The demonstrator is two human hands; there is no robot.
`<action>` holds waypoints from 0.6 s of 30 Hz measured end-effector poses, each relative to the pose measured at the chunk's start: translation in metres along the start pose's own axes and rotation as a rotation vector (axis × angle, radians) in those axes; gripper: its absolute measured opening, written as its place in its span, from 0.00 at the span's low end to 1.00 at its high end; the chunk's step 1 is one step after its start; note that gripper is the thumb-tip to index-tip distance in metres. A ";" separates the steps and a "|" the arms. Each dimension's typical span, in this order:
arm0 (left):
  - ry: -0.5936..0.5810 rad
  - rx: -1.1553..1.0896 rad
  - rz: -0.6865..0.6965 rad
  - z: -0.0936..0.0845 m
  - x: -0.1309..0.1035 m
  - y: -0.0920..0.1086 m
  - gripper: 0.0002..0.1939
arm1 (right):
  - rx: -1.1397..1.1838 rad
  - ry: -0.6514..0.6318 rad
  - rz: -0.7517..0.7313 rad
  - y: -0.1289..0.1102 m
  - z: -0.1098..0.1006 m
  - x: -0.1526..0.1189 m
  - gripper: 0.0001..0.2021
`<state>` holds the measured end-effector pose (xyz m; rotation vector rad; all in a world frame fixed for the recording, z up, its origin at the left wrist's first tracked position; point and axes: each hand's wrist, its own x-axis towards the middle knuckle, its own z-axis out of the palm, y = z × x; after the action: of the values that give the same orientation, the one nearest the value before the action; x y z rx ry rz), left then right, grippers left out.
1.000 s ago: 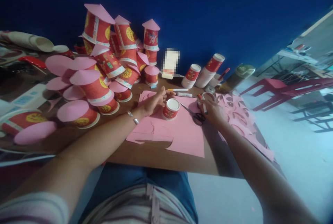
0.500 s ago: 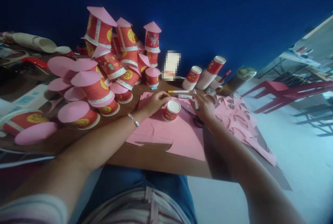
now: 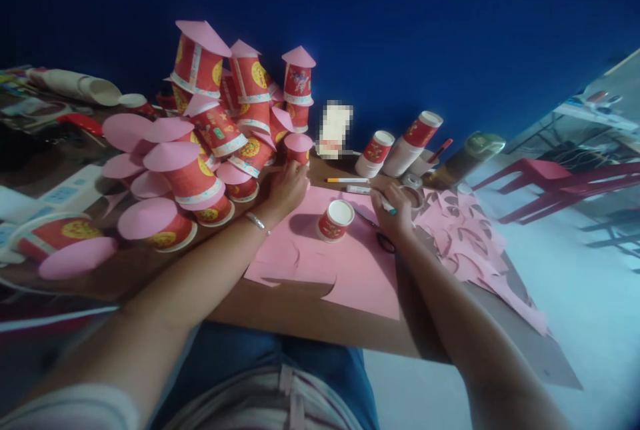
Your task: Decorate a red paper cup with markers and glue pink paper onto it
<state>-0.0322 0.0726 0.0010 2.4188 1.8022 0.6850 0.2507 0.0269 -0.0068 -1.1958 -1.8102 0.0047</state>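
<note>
red cup point(image 3: 334, 225) stands on pink sheet point(image 3: 367, 273), set flat, likely for steadiness. left hand point(image 3: 290, 187) beyond cup's left, fingers curled, cannot tell grasp. right hand point(image 3: 393, 210), right of cup, grips marker point(image 3: 388, 205).

Dark blue wall point(image 3: 425, 30) — red plastic seat point(image 3: 543, 169), pale floor point(image 3: 580, 297)

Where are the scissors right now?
In the head view, just right of centre: the scissors lie by the right edge of the pink sheet, right of the red cup and partly hidden by the right hand.
</note>
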 end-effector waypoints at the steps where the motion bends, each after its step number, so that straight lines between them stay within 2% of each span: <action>1: -0.023 0.062 -0.003 -0.001 0.003 -0.002 0.18 | 0.081 0.015 0.061 -0.001 0.001 0.000 0.13; 4: -0.068 0.143 -0.017 -0.001 0.008 -0.008 0.19 | 0.276 -0.025 0.228 -0.007 0.002 -0.001 0.14; 8: -0.048 0.077 -0.007 0.000 0.008 -0.010 0.17 | 0.385 -0.100 0.317 -0.016 -0.001 -0.003 0.16; 11: -0.020 0.018 -0.034 -0.004 0.007 -0.011 0.17 | 0.369 -0.137 0.310 -0.019 -0.003 -0.006 0.14; 14: -0.008 0.062 -0.067 -0.010 0.006 -0.009 0.18 | 0.321 -0.157 0.270 -0.019 -0.001 -0.009 0.13; 18: -0.076 0.158 -0.081 -0.015 0.006 -0.005 0.19 | 0.296 -0.151 0.252 -0.019 0.003 -0.010 0.13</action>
<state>-0.0411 0.0767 0.0148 2.4133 1.9802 0.4536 0.2362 0.0112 -0.0068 -1.2238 -1.7025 0.5025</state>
